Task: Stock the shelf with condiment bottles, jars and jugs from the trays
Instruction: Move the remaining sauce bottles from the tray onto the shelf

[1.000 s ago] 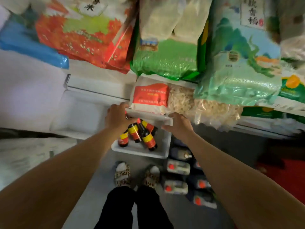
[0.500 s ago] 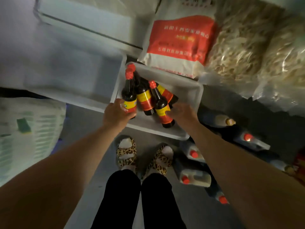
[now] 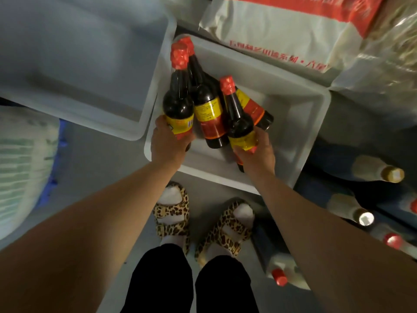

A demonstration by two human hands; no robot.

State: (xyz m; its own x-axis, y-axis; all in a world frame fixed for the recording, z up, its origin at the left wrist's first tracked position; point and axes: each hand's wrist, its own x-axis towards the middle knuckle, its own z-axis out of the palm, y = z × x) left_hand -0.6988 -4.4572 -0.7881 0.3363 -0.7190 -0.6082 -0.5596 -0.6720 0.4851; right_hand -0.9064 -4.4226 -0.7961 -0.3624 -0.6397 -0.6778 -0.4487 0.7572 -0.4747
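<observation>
A white plastic tray sits on the floor in front of my feet, holding several dark sauce bottles with red caps and yellow-red labels. My left hand grips the base of the leftmost bottle, which stands nearly upright. My right hand grips the lower part of another bottle, tilted with its cap away from me. Between them a third bottle leans against the others, and one more bottle lies behind.
A second white tray lies to the left, touching the first. Bagged goods sit on the shelf above. Jugs and bottles stand on the low shelf at right. My feet in leopard sandals are just below the tray.
My hands left the tray rim and closed round two bottles. The view has dropped and moved closer to the tray.
</observation>
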